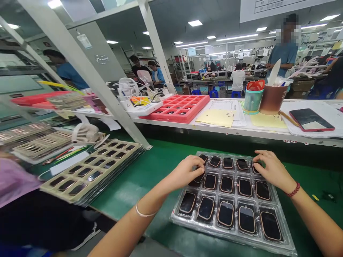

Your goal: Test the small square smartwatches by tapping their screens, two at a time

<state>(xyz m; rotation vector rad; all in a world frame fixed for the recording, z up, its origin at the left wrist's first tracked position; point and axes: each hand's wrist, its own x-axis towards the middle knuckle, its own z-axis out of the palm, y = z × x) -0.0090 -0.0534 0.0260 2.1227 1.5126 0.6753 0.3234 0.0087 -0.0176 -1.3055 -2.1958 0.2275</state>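
Note:
A clear plastic tray (230, 233) lies on the green bench, its compartments filled with rounded, dark-screened smartwatch bodies with copper-coloured rims, such as one watch body (225, 214) in the near row. At the tray's left side, my left hand (187, 172) has its fingers bent round a watch body (197, 179) in the middle row, partly covering it. Over the far right corner, my right hand (273, 170) has thumb and fingers curled at another watch body (255, 169), mostly hidden beneath them.
Left of the tray stands a stack of beige trays (104, 167) with more watch bodies. A white shelf (184, 129) crosses behind, carrying a red foam tray (177, 109), cups, papers and a phone (312, 119). A slanted white post (88, 71) rises left. Someone's pink sleeve (16, 178) is nearby.

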